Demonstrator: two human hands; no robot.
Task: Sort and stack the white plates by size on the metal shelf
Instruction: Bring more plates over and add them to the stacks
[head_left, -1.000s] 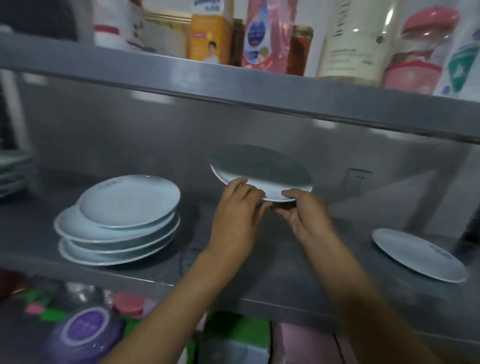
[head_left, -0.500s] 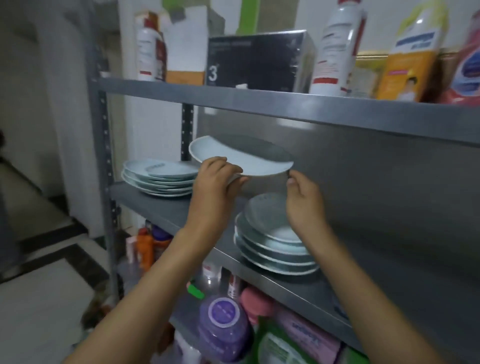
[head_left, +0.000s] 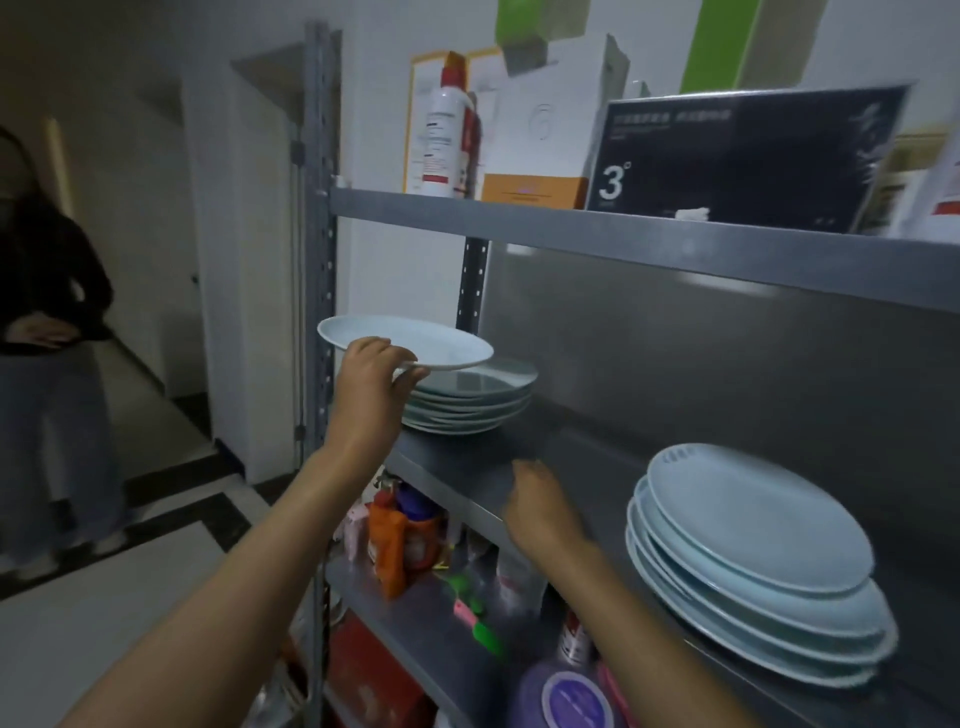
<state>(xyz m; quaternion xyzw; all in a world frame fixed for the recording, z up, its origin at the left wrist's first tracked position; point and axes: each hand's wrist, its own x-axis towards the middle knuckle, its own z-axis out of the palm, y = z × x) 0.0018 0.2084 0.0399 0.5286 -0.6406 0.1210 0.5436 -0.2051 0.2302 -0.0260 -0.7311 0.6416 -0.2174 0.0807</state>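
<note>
My left hand (head_left: 371, 382) grips the near rim of a white plate (head_left: 415, 345) and holds it level just above a stack of several white plates (head_left: 472, 402) at the left end of the metal shelf (head_left: 576, 467). My right hand (head_left: 540, 512) hovers over the shelf's front edge with loosely curled fingers and holds nothing. A second stack of larger white plates (head_left: 753, 551) sits on the same shelf at the right.
The grey shelf upright (head_left: 319, 260) stands just left of the held plate. Above, the upper shelf (head_left: 623, 239) carries a bottle (head_left: 447, 130) and a dark box (head_left: 737, 156). Bottles and packets (head_left: 410, 535) fill the lower shelves. A person (head_left: 47, 338) stands at far left.
The view swung left. The plate went from both hands to my left hand alone and moved left over the far-left stack. My right hand let go and dropped toward the shelf edge.
</note>
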